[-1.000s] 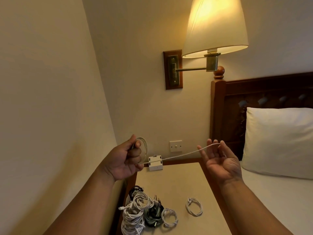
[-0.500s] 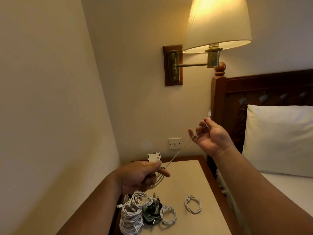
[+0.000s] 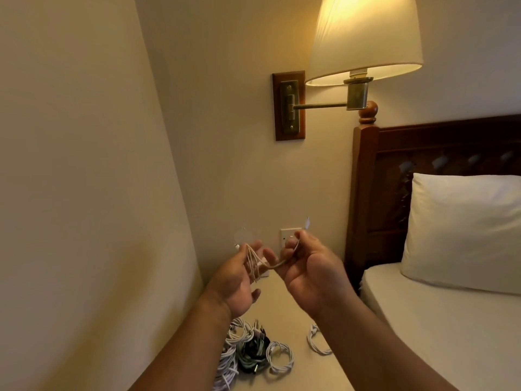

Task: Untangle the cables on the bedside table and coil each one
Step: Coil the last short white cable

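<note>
White thin charging cable (image 3: 253,263), nearly coiled, held above the beige-topped desk (image 3: 287,320)

Nearest us, the tangled heap of white and dark cables (image 3: 245,354) lies on the desk. Above it, our left grip (image 3: 239,280) curls loosely round the gathered loops. Our right grip (image 3: 310,266), palm up, pinches the short tail just below its white plug (image 3: 306,222). We judge it best to lay the last turn the same size, untwisted, then tuck the end.

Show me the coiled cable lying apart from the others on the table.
The small white coil beside the right forearm: it lies alone, while the other cables huddle to its left.
</note>
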